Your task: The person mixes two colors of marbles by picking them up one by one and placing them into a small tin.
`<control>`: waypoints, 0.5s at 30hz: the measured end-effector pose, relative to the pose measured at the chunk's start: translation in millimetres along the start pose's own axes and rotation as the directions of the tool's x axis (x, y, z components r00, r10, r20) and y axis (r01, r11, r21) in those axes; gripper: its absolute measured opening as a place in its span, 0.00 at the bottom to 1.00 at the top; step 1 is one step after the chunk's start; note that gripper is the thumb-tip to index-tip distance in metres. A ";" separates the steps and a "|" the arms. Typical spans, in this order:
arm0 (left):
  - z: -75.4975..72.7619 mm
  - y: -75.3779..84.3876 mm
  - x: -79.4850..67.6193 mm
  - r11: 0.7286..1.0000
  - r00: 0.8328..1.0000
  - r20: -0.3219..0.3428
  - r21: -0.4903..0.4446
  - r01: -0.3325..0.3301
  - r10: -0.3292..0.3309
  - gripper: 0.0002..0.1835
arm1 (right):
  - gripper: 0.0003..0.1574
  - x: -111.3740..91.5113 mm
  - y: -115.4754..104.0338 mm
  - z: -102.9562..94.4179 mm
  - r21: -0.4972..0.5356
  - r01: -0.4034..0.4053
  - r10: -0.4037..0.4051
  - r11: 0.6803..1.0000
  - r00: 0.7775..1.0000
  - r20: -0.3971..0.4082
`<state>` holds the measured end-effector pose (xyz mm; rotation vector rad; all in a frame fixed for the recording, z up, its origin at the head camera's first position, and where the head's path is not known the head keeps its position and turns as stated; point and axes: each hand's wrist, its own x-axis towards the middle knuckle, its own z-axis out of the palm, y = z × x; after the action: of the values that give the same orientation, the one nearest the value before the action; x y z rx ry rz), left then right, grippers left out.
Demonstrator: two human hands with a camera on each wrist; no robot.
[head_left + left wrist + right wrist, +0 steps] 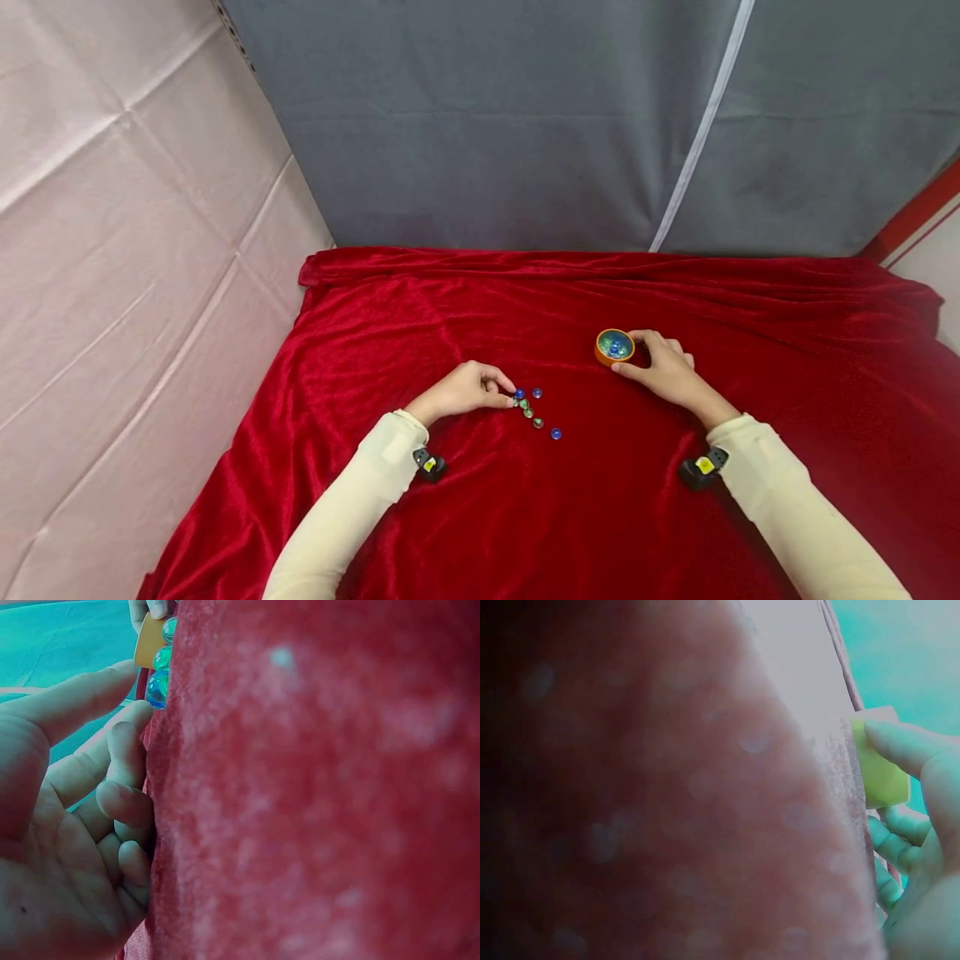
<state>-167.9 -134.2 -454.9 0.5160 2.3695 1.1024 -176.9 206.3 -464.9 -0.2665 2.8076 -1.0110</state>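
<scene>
My left hand (471,389) is low over the red cloth, thumb and index finger parted. Its fingertips are right at a dark blue marble (520,394) at the upper end of a short row of marbles. The left wrist view shows several glassy marbles (157,688) just beyond these fingertips, with the other fingers curled inward. My right hand (663,367) grips a small round orange dish (604,360) by its right side, thumb in front and fingers behind. Blue and green marbles lie inside it. In the right wrist view, the thumb presses the dish's yellowish wall (881,776).
A green-tinted marble (537,423), a blue marble (556,433) and a clear bluish marble (537,392) lie apart to the right of my left fingertips. Wrinkled red velvet (480,517) covers the table. A grey curtain (480,150) hangs behind, a pale one (135,275) at left.
</scene>
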 end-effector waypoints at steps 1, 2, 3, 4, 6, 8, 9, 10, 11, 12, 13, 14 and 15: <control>0.6 -0.3 0.0 1.000 1.000 -0.002 0.005 0.003 -0.003 0.10 | 0.43 -0.1 0.0 0.1 0.000 -0.001 0.001 1.000 1.000 0.000; 1.2 -0.3 0.1 1.000 1.000 -0.005 0.010 0.006 -0.006 0.10 | 0.43 0.0 0.1 0.2 0.000 -0.001 0.001 1.000 1.000 0.000; 1.6 -0.2 0.3 1.000 1.000 -0.009 0.012 0.005 -0.005 0.09 | 0.43 0.0 0.2 0.1 0.000 -0.001 0.001 1.000 1.000 -0.001; 2.0 0.0 0.4 1.000 1.000 -0.012 0.017 0.007 -0.007 0.09 | 0.42 0.1 0.3 0.1 0.000 -0.001 0.001 1.000 1.000 -0.001; 2.7 0.9 0.7 0.999 1.000 -0.018 0.035 0.015 -0.015 0.09 | 0.42 0.2 0.3 -0.1 0.002 -0.001 0.001 1.000 1.000 0.001; 3.4 1.2 1.2 0.998 1.000 -0.022 0.063 0.022 -0.021 0.09 | 0.43 0.4 0.5 -0.3 0.004 0.001 -0.001 1.000 1.000 0.004; 3.6 1.6 1.4 0.996 0.999 -0.024 0.081 0.025 -0.023 0.09 | 0.43 0.6 0.5 -0.4 0.006 0.002 -0.002 1.000 1.000 0.005; 3.9 2.1 1.6 0.995 0.999 -0.027 0.101 0.029 -0.026 0.09 | 0.43 0.7 0.6 -0.5 0.007 0.003 -0.003 1.000 1.000 0.005; 4.3 2.5 2.0 0.993 0.999 -0.030 0.118 0.031 -0.028 0.09 | 0.42 0.9 0.8 -0.6 0.008 0.004 -0.004 1.000 1.000 0.005; 4.7 2.7 2.6 0.991 0.999 -0.033 0.132 0.035 -0.031 0.09 | 0.42 1.1 1.0 -0.6 0.008 0.005 -0.006 1.000 1.000 0.004; 5.2 2.9 3.0 0.988 0.999 -0.039 0.148 0.038 -0.033 0.09 | 0.42 1.2 1.2 -0.4 0.007 0.006 -0.006 1.000 1.000 0.002; 5.6 3.7 3.0 0.986 0.998 -0.045 0.162 0.043 -0.037 0.09 | 0.42 1.3 1.3 -0.2 0.008 0.007 -0.007 1.000 1.000 0.001; 6.1 4.0 3.3 0.983 0.998 -0.051 0.176 0.048 -0.039 0.09 | 0.42 1.3 1.5 0.0 0.008 0.007 -0.007 1.000 1.000 -0.001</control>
<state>-166.7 -126.3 -456.1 0.5012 2.5225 0.8983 -178.3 207.2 -465.9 -0.2751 2.8049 -1.0233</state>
